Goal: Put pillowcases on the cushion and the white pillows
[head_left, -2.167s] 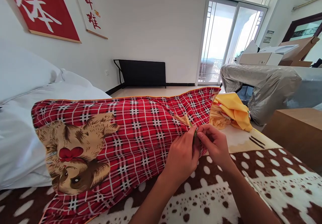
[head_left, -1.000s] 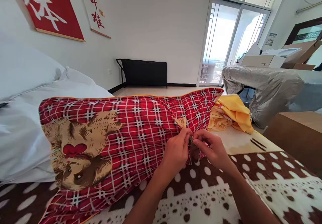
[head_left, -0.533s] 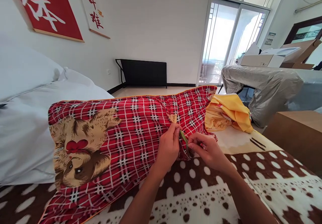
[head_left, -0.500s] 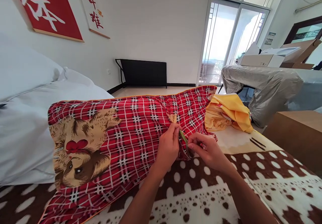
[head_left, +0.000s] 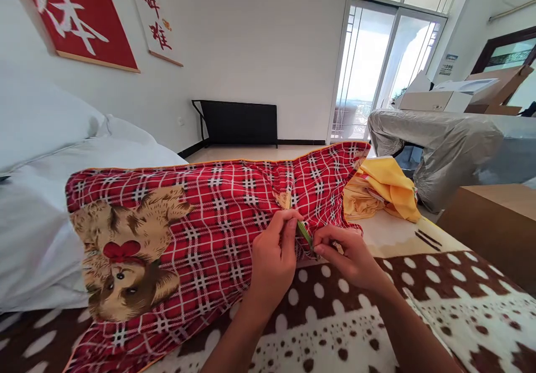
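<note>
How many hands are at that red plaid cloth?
2: the left hand pinches a slim green strip by the red plaid cloth, and the right hand is at the strip's lower end. No others show.

Cloth point(head_left: 218, 222) on blanket point(head_left: 326, 334), cushion point(head_left: 37, 222) behind its left end, fabric bundle point(head_left: 381, 189) past its right, cardboard box point(head_left: 481, 228) farther right
</note>
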### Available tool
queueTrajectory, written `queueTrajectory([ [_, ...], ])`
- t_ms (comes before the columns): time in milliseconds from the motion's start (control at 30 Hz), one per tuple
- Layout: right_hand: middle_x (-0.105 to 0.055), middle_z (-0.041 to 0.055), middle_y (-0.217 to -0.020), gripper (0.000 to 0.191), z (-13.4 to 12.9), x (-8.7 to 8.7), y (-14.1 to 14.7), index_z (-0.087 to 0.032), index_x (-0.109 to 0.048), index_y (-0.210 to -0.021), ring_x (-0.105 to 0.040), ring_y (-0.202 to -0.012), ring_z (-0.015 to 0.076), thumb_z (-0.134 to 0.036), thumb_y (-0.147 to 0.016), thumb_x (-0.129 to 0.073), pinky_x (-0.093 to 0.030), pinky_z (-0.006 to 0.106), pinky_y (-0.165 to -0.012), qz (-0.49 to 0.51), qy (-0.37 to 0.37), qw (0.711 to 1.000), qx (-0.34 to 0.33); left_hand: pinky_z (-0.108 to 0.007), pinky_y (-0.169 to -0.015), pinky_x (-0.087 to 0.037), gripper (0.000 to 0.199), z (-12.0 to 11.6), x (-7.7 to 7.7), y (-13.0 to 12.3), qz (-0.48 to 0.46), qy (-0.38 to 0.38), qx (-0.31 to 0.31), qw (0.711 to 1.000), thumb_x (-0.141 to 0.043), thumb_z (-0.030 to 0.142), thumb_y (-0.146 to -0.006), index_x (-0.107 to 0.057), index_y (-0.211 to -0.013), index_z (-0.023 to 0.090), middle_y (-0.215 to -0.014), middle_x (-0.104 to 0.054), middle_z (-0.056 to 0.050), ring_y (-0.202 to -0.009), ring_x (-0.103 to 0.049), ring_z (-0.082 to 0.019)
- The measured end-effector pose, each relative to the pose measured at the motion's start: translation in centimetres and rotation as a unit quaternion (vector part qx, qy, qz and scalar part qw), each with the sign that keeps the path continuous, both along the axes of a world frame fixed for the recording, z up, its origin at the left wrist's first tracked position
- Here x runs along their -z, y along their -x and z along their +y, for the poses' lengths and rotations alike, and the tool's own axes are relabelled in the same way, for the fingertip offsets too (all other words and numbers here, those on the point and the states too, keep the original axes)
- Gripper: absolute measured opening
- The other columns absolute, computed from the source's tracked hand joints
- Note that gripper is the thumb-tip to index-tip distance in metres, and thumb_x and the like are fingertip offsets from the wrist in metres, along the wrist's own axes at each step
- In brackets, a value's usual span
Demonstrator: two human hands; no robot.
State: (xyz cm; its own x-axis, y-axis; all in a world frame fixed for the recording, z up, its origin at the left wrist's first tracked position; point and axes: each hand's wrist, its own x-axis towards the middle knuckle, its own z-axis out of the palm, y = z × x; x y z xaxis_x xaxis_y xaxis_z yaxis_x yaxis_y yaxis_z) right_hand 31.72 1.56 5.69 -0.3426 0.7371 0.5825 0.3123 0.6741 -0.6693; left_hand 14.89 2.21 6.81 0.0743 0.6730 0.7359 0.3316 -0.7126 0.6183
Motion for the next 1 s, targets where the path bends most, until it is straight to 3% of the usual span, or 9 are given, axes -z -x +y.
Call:
queueTrajectory([
  [367,-0.056,-0.0026,-0.072,0.005,-1.1,-0.7,-0.3,-0.02,-0.056,-0.086,-0.047,-0.061,0.008,-0.02,-0.091,-0.054,-0.038,0.019,-0.06,0.031,-0.049,0.997,-0.042,-0.019,-0.039,-0.023,0.016,-2.1,-1.4,0.2,-0.015,-0.057,-0.021,0.998,-0.042,0.016,-0.095,-0.056,-0.092,0.023,-0.052,-0.035,0.009,-0.037,-0.021,-0.005],
  [533,-0.054,-0.0034,-0.069,0.006,-1.1,-1.1,-0.4,-0.02,-0.055,-0.085,-0.044,-0.059,0.0076,-0.021,-0.091,-0.054,-0.037,0.019,-0.057,0.028,-0.048,0.998,-0.031,-0.019,-0.042,-0.029,0.016,-1.3,-1.4,0.4,-0.014,-0.015,-0.009,1.0,-0.042,0.024,-0.096,-0.057,-0.095,0.023,-0.058,-0.045,0.007,-0.041,-0.032,-0.005],
  [633,-0.051,-0.0027,-0.067,0.01,-0.7,-1.0,-0.4,-0.019,-0.055,-0.083,-0.043,-0.059,0.009,-0.025,-0.091,-0.053,-0.037,0.02,-0.057,0.03,-0.035,0.999,0.003,-0.02,-0.056,-0.042,0.021,-0.6,-1.3,0.5,-0.019,0.074,0.024,0.997,-0.042,0.034,-0.096,-0.052,-0.112,0.024,-0.078,-0.061,0.001,-0.062,-0.056,-0.01],
  [733,-0.053,-0.0011,-0.07,0.013,-0.3,-0.8,-0.4,-0.019,-0.056,-0.082,-0.045,-0.06,0.0098,-0.028,-0.091,-0.053,-0.038,0.021,-0.057,0.068,-0.031,0.996,0.043,-0.026,-0.076,-0.047,0.034,-0.5,-1.1,0.4,-0.028,0.114,0.051,0.992,-0.047,0.036,-0.093,-0.042,-0.125,0.026,-0.099,-0.067,-0.004,-0.086,-0.063,-0.015],
  [833,-0.052,-0.0015,-0.068,0.013,-0.2,-0.6,-0.4,-0.018,-0.056,-0.082,-0.044,-0.058,0.0094,-0.029,-0.09,-0.053,-0.038,0.021,-0.054,0.103,-0.028,0.992,0.061,-0.027,-0.077,-0.047,0.034,-0.7,-1.0,-0.1,-0.017,0.097,0.066,0.993,-0.05,0.032,-0.092,-0.041,-0.124,0.027,-0.1,-0.065,-0.003,-0.082,-0.062,-0.014],
  [1000,-0.053,-0.0018,-0.068,0.013,-0.5,-0.6,-0.3,-0.018,-0.057,-0.082,-0.045,-0.057,0.0089,-0.028,-0.09,-0.054,-0.038,0.021,-0.054,0.097,-0.038,0.993,0.057,-0.022,-0.057,-0.04,0.025,-1.0,-1.1,-0.6,0.03,0.099,0.068,0.992,-0.046,0.031,-0.093,-0.051,-0.116,0.025,-0.078,-0.057,0.002,-0.059,-0.049,-0.009],
])
